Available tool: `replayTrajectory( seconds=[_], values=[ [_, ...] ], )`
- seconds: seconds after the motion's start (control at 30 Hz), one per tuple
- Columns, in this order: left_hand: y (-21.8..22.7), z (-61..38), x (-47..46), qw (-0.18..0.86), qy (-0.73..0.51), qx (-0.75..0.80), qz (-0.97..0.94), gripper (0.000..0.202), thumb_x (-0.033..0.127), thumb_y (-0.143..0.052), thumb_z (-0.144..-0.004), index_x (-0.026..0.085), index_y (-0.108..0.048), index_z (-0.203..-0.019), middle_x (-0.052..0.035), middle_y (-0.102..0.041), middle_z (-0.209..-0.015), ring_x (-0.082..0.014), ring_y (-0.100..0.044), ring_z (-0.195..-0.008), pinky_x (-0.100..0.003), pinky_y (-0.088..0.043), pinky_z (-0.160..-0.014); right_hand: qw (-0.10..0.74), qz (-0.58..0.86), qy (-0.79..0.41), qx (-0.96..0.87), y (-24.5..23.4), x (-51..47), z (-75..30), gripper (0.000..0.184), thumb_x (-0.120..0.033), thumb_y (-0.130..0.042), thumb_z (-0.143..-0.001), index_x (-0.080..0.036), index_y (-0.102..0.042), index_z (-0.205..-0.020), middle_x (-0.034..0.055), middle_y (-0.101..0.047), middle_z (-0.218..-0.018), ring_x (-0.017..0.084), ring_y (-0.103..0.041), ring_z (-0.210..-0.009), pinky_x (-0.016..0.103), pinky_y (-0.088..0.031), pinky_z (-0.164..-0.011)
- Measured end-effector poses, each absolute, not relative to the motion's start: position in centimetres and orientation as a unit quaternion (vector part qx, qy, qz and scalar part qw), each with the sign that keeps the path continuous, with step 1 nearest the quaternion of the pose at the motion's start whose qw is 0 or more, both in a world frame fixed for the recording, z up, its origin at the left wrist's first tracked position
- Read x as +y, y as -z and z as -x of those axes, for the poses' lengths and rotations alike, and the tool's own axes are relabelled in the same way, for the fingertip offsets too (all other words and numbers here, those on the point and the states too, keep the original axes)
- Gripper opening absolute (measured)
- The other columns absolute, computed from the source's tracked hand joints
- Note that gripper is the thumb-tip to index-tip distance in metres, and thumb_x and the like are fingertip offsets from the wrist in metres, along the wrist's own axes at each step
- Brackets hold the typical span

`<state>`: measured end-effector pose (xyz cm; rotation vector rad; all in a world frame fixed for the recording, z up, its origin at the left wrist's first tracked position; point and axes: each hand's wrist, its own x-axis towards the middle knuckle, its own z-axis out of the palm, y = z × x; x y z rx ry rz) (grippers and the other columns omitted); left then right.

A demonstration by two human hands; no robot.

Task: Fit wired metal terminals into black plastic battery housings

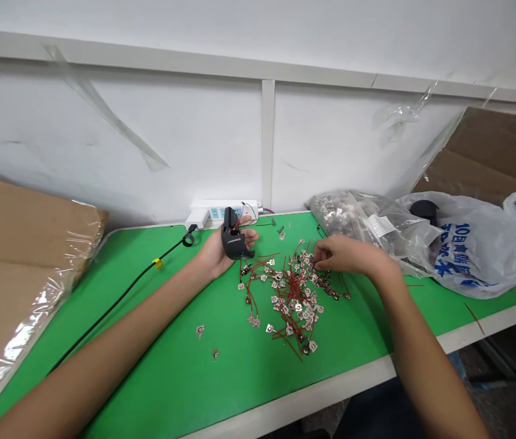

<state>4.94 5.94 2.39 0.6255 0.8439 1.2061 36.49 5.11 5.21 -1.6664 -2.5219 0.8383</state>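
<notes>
- Left hand (216, 251), palm turned up, holds a black part (236, 242), fingers loosely curled.
- Right hand (344, 253) dips, fingers bunched, at wired metal pieces (298, 307); its grip I cannot tell.

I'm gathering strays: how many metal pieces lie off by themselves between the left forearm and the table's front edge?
2: one metal piece lies nearer the left forearm, the second piece nearer the front edge. Others may be hidden under the forearm.

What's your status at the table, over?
Left hand holding black casing. Right fingers at loose metal tabs, grip unclear. Clear plastic bag close beyond right wrist.
</notes>
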Motion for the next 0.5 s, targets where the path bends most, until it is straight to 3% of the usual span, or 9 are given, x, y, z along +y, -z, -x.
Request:
replayTrajectory(
  seconds=[0.17, 0.37, 0.5],
  values=[
    [-4.4, -6.7, 4.4, 0.630, -0.561, 0.408, -0.349, 0.028, 0.032, -0.048, -0.105, 0.015, -0.067, -0.116, -0.0085, -0.073, -0.068, -0.0161, -0.063, -0.049, -0.024, -0.050, -0.049, 0.012, 0.524, -0.259, -0.811, -5.3, 5.2, -36.5, 0.005, -0.020, -0.066, -0.084, -0.024, -0.069, -0.085, 0.0041, -0.076, -0.087, 0.022, -0.066, -0.077, 0.032, -0.041, -0.062],
    [-6.0, -11.1, -0.6, 0.670, -0.448, 0.397, -0.439, 0.037, 0.049, -0.059, -0.101, 0.017, -0.067, -0.117, -0.0082, -0.073, -0.071, -0.0175, -0.061, -0.053, -0.027, -0.046, -0.050, 0.057, 0.541, -0.217, -0.811, -5.8, 5.2, -36.6, 0.005, -0.018, -0.062, -0.083, -0.023, -0.064, -0.084, 0.0048, -0.073, -0.085, 0.021, -0.062, -0.073, 0.032, -0.039, -0.063],
    [-4.5, -12.6, -2.2, 0.655, -0.399, 0.436, -0.471, 0.031, 0.041, -0.077, -0.089, 0.020, -0.072, -0.112, -0.0063, -0.075, -0.083, -0.0185, -0.066, -0.064, -0.025, -0.047, -0.052, 0.106, 0.516, -0.220, -0.821, -5.9, 5.1, -36.1, 0.016, -0.012, -0.062, -0.078, -0.023, -0.062, -0.090, 0.0050, -0.073, -0.087, 0.022, -0.063, -0.077, 0.031, -0.040, -0.067]
  ],
)
